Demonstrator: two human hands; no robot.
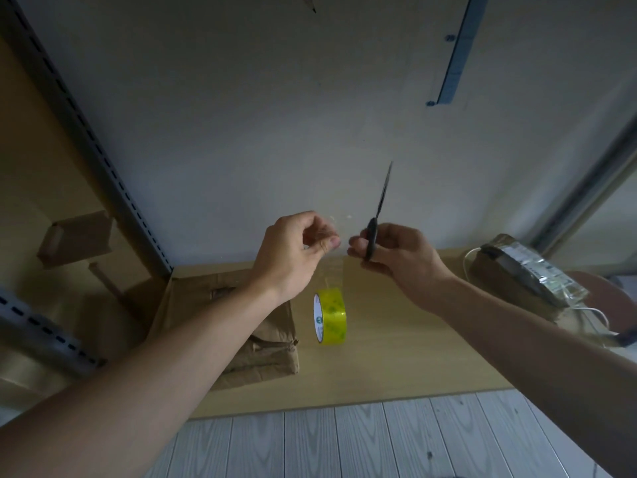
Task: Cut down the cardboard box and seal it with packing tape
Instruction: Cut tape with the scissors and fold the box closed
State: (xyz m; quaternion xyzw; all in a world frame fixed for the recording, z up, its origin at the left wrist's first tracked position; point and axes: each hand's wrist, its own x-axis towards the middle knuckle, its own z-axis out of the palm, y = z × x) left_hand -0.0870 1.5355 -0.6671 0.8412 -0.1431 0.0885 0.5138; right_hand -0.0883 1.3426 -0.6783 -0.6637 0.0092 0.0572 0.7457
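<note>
Clear tape is hard to make out: a faint strip [332,270] runs from the yellow roll [330,316] up to your left hand [293,251], and it is unclear whether the roll stands on the table [396,339] or hangs just above it. Your left forearm hides part of the brown box [269,357], which lies on the table just left of the roll. Your left hand pinches the strip's top between thumb and curled fingers, while your right hand [396,257], close beside it, grips scissors [377,215], blades together and pointing up.
</note>
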